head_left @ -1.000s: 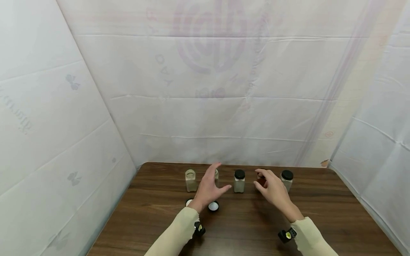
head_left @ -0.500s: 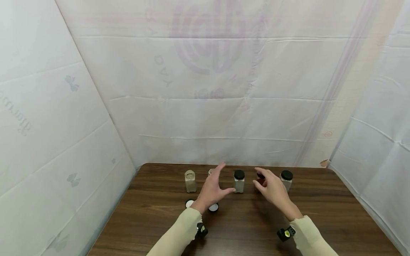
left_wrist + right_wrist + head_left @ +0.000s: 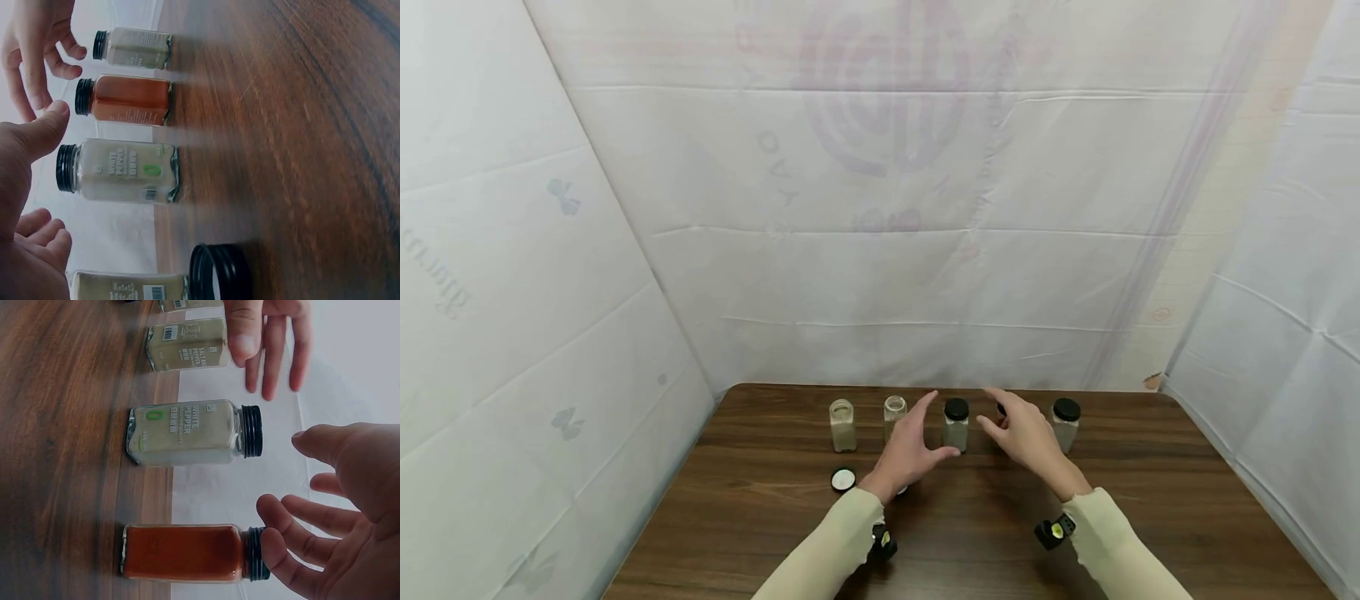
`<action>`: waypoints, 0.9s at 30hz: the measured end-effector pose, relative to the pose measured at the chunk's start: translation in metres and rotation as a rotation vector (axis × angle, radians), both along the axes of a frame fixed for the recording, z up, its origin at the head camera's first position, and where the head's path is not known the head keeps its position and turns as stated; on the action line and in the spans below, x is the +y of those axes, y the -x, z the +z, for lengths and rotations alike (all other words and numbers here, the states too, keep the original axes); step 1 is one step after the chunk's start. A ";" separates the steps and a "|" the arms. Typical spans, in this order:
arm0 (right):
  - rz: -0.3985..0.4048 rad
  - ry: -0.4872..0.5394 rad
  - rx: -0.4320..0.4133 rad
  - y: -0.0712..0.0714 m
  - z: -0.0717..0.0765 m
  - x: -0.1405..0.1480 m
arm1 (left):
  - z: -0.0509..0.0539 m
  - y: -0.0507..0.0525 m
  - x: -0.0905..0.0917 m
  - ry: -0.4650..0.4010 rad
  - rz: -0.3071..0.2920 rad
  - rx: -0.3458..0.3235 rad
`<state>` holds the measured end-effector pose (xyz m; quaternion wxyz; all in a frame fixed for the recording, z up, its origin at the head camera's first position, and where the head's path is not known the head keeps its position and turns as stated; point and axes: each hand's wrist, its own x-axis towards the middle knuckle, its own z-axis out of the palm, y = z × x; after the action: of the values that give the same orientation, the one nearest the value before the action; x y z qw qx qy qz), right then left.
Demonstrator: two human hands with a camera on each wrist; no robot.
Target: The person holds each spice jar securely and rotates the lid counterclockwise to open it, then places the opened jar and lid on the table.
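Note:
A white pepper jar [image 3: 956, 432] with a black screw lid stands upright between my two hands. My left hand [image 3: 908, 454] is at its left side, fingers spread and thumb out; whether it touches the glass I cannot tell. To the jar's right my right hand [image 3: 1028, 435] hovers with loosely bent fingers, holding nothing. Behind that hand is a jar of red-brown powder [image 3: 184, 552], mostly hidden in the head view; its black lid [image 3: 256, 553] lies close to my right fingertips in the right wrist view.
Two lidless jars, one at far left [image 3: 843, 429] and a second [image 3: 894, 410] partly behind my left hand, share the row. A black lid [image 3: 843, 480] lies white side up before them; another is mostly covered by my wrist. A capped jar [image 3: 1065, 427] stands at right.
My left hand has moved right, from in front of the second lidless jar to the white pepper jar. My right hand has shifted left, away from the red-brown jar.

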<state>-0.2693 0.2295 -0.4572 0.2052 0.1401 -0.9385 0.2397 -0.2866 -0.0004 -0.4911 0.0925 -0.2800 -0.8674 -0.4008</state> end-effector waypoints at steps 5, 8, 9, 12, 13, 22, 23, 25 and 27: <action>0.002 0.004 -0.055 0.007 0.002 -0.005 | -0.004 0.002 0.004 0.004 0.010 -0.070; 0.002 0.010 -0.103 0.010 0.003 -0.008 | -0.005 0.005 0.007 -0.008 0.017 -0.122; 0.001 0.013 -0.116 0.011 0.004 -0.009 | -0.005 0.006 0.008 -0.011 0.020 -0.137; -0.007 0.010 -0.143 0.013 0.005 -0.012 | -0.007 0.009 0.011 -0.015 0.022 -0.172; -0.009 0.008 -0.149 0.014 0.005 -0.013 | -0.007 0.010 0.012 -0.018 0.020 -0.179; -0.006 0.013 -0.188 0.018 0.003 -0.017 | -0.014 0.018 0.022 -0.048 0.045 -0.229; -0.006 0.012 -0.192 0.018 0.002 -0.017 | -0.015 0.019 0.023 -0.052 0.050 -0.234; -0.010 0.004 -0.194 0.019 0.001 -0.017 | -0.016 0.021 0.025 -0.058 0.059 -0.239; -0.014 -0.001 -0.200 0.019 0.000 -0.017 | -0.016 0.022 0.027 -0.062 0.070 -0.249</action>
<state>-0.2886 0.2129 -0.4574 0.1123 0.1090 -0.9554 0.2505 -0.3086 0.0264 -0.5075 0.0067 -0.1948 -0.8686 -0.4556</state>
